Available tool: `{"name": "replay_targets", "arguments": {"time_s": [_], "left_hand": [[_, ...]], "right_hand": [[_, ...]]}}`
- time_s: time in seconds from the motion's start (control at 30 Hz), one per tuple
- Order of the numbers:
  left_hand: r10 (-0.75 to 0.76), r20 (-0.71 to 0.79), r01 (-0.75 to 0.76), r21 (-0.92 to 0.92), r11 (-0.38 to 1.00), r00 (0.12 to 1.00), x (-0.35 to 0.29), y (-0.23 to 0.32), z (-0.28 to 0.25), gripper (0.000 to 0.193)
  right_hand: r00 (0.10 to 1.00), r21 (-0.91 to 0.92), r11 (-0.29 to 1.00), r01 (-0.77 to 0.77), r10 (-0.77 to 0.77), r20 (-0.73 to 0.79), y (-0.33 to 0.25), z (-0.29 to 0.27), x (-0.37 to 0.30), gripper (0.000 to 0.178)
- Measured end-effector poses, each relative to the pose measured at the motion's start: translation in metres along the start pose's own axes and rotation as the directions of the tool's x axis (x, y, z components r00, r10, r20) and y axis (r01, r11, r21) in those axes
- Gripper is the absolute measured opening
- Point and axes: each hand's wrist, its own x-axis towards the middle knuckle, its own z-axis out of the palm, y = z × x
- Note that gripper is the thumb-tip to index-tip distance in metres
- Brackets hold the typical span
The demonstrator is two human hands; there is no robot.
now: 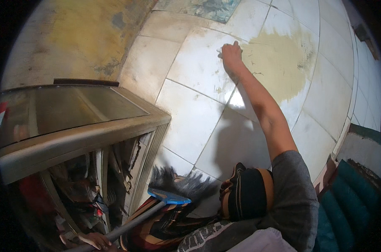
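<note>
At the lower left, my left hand is closed around the grey handle of a broom. Its blue head tilts upward, with dark, frayed bristles fanned out beside my knee. My right arm stretches far forward over the white tiles. Low over the floor, my right hand is closed; a small pale bit shows at its left side, too little to name. Just right of that hand, a large beige patch with ragged edges covers part of the tiled floor.
A glass-topped cabinet stands at the left, its open lower part crammed with clutter. Behind it rises a stained yellow wall. A patterned sheet lies at the far edge. Dark green padding is at the lower right.
</note>
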Motion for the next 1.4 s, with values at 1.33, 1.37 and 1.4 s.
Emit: {"name": "replay_targets", "arguments": {"time_s": [1.33,1.37,1.4], "left_hand": [[-0.070,-0.074,0.081,0.153,0.985,0.995,0.022,-0.046,0.061,0.063],[-0.075,-0.076,0.086,0.156,0.984,0.994,0.023,-0.048,0.063,0.063],[-0.094,-0.104,0.109,0.151,0.982,0.990,0.024,-0.048,0.067,0.063]], "right_hand": [[0.978,0.145,0.971,0.190,-0.200,0.063,0.029,0.042,0.063,0.014],[0.977,0.145,0.970,0.193,-0.204,0.067,0.029,0.050,0.055,0.014],[0.976,0.165,0.966,0.201,-0.211,0.048,0.026,0.059,0.040,0.016]]}}
